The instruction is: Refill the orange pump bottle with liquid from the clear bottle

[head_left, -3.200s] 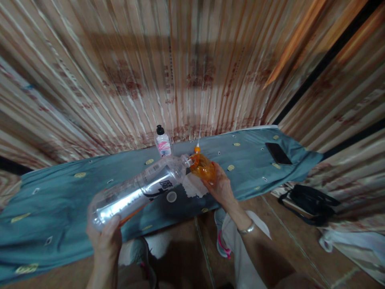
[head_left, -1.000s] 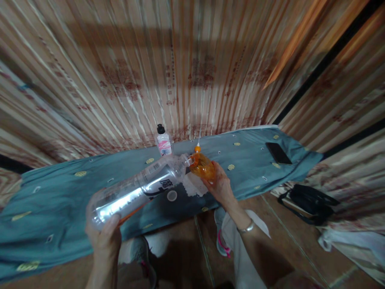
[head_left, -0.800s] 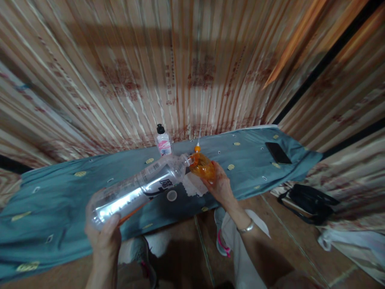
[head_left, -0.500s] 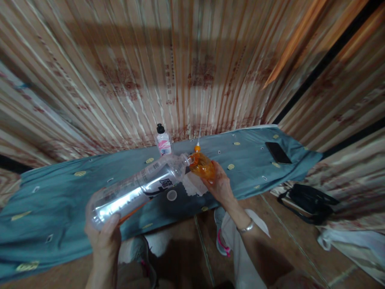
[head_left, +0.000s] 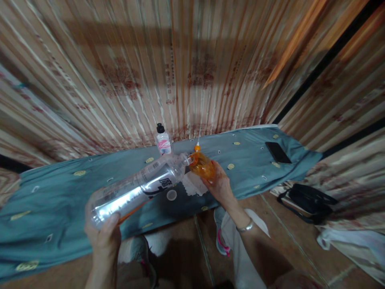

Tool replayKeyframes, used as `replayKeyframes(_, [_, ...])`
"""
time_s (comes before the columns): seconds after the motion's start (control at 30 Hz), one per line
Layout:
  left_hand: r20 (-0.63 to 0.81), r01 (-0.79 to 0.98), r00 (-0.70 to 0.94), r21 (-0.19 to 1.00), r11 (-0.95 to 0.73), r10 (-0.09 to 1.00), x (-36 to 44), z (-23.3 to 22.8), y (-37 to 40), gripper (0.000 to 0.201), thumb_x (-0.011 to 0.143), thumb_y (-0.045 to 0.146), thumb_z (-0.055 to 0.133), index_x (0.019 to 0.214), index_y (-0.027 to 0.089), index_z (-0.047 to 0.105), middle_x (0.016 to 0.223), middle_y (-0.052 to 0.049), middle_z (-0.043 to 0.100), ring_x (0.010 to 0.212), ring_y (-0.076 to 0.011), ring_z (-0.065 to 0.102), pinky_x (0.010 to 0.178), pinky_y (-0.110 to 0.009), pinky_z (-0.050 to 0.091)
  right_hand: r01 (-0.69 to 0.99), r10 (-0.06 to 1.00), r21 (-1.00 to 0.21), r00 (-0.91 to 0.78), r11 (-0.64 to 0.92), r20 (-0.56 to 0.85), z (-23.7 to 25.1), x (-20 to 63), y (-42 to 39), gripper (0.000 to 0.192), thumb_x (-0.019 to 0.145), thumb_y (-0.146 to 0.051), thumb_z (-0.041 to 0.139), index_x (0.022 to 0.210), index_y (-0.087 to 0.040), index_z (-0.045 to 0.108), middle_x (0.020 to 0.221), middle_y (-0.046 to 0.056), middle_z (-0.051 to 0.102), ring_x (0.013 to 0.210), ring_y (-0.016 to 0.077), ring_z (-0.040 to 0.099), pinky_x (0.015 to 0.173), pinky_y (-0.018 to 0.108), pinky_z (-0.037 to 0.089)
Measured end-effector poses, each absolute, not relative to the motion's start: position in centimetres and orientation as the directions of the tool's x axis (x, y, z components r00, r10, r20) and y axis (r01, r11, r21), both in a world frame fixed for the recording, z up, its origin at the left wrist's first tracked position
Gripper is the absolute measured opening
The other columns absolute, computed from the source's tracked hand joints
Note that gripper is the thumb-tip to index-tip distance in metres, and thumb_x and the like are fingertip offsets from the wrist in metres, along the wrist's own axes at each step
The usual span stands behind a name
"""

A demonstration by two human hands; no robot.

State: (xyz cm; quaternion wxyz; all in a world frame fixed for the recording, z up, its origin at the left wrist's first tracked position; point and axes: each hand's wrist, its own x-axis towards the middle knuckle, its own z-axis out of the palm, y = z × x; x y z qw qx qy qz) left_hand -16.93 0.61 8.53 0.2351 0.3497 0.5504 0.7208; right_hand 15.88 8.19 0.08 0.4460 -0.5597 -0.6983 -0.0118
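My left hand [head_left: 104, 237] is wrapped round the base of a large clear plastic bottle [head_left: 135, 190], which lies tilted with its neck toward the right. Some orange liquid shows along its lower side. In my right hand [head_left: 221, 184] is a small amber bottle [head_left: 203, 166], tilted so that its mouth meets the large bottle's mouth. Behind the joined mouths lies an orange-and-white pump top [head_left: 197, 147] with a thin tube. A round whitish cap [head_left: 171, 195] and a piece of white paper [head_left: 194, 184] are below the bottles on the cloth.
A small clear bottle with a black cap [head_left: 163, 140] stands at the back of the teal cloth-covered surface [head_left: 60, 196]. A dark phone [head_left: 278, 153] lies at the right. On the floor side are a black bag [head_left: 313, 200] and my feet. A striped curtain [head_left: 135, 60] hangs behind.
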Motion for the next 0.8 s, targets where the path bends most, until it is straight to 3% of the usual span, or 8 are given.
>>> replayKeyframes(0.2, [0.260, 0.102, -0.632, 0.962, -0.254, 0.730, -16.68, 8.86, 0.50, 0.068, 0.045, 0.057, 0.084, 0.100, 0.024, 0.063, 0.100, -0.006, 0.067, 0.093, -0.0290, 0.065, 0.075, -0.040, 0.054, 0.792, 0.769, -0.487, 0.036, 0.367, 0.638, 0.17, 15.75, 8.09, 0.074, 0.085, -0.031, 0.072, 0.150, -0.013, 0.041, 0.138, 0.022, 0.064, 0.128, 0.0362, 0.063, 0.107, 0.057, 0.055])
replayKeyframes(0.53, [0.245, 0.048, -0.647, 0.958, -0.282, 0.722, -16.45, 9.18, 0.61, 0.072, 0.040, 0.053, 0.088, 0.100, 0.022, 0.065, 0.098, -0.004, 0.069, 0.092, -0.0273, 0.066, 0.081, -0.040, 0.056, 0.796, 0.778, -0.496, 0.051, 0.347, 0.626, 0.23, 15.68, 8.08, 0.074, 0.085, -0.031, 0.072, 0.150, -0.013, 0.042, 0.137, 0.022, 0.064, 0.129, 0.0354, 0.063, 0.107, 0.056, 0.056])
replayKeyframes(0.8, [0.282, 0.074, -0.610, 0.951, -0.301, 0.740, -17.09, 8.23, 0.39, 0.059, 0.053, 0.050, 0.084, 0.105, 0.027, 0.067, 0.106, -0.004, 0.069, 0.096, -0.0281, 0.067, 0.073, -0.038, 0.058, 0.802, 0.779, -0.483, 0.037, 0.351, 0.626, 0.08, 15.80, 8.15, 0.073, 0.084, -0.031, 0.073, 0.148, -0.011, 0.043, 0.137, 0.023, 0.064, 0.128, 0.0365, 0.063, 0.107, 0.057, 0.056])
